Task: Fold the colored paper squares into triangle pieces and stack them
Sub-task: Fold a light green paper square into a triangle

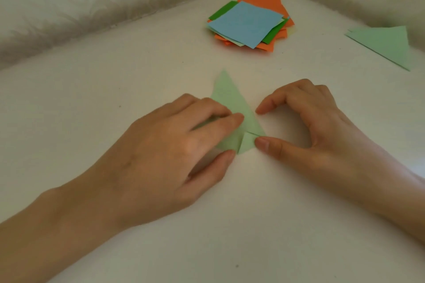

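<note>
A pale green paper piece (230, 96), folded into a narrow triangle, lies flat on the white surface at the centre. My left hand (174, 147) rests on its left half, fingertips pressing it down and the thumb at its lower corner. A small flap (247, 143) is turned up at the bottom tip. My right hand (305, 122) arches beside the piece; its thumb tip presses the flap's right corner and its index fingertip touches the right edge. A loose stack of orange, green and blue paper squares (247, 23) sits farther back.
A finished pale green triangle (386, 43) lies at the far right, near the wall. The white surface (230, 225) meets pale walls at the back, forming a corner behind the stack.
</note>
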